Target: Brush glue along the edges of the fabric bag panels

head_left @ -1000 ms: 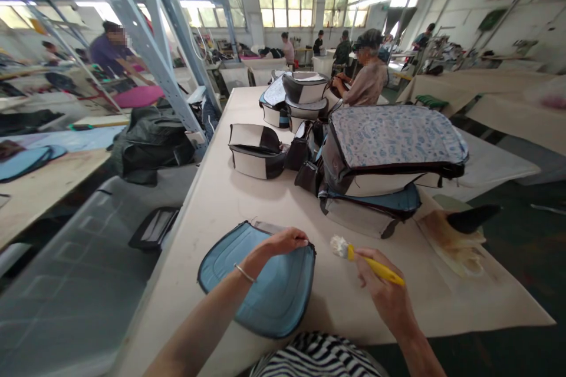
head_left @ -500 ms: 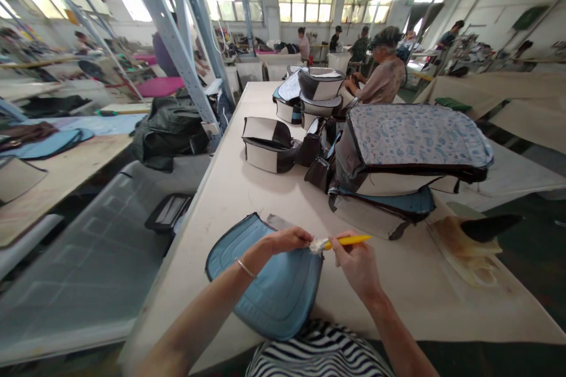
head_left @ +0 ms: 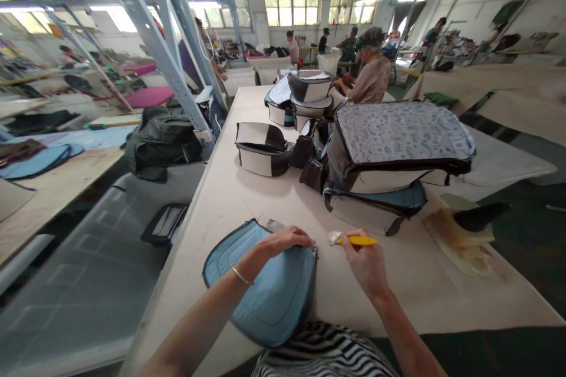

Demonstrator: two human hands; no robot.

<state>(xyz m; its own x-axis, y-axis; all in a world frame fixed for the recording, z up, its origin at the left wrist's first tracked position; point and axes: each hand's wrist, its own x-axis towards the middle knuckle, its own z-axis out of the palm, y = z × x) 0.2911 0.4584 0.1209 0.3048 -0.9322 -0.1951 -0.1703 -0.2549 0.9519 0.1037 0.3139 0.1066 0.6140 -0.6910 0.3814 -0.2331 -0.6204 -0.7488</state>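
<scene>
1. Two hands at lower centre of frame: left hand (head_left: 283, 240) pressed flat on the upper right edge of the blue panel (head_left: 265, 283).
2. Right hand (head_left: 365, 262) pinching a yellow brush (head_left: 354, 240).
3. Brush lying crosswise, bristles pointing left, just beside the panel edge, over the desk (head_left: 230, 188).

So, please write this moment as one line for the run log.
left hand: pressing blue panel | right hand: holding yellow brush, bristles beside panel's edge | table: stacked bags behind
</scene>
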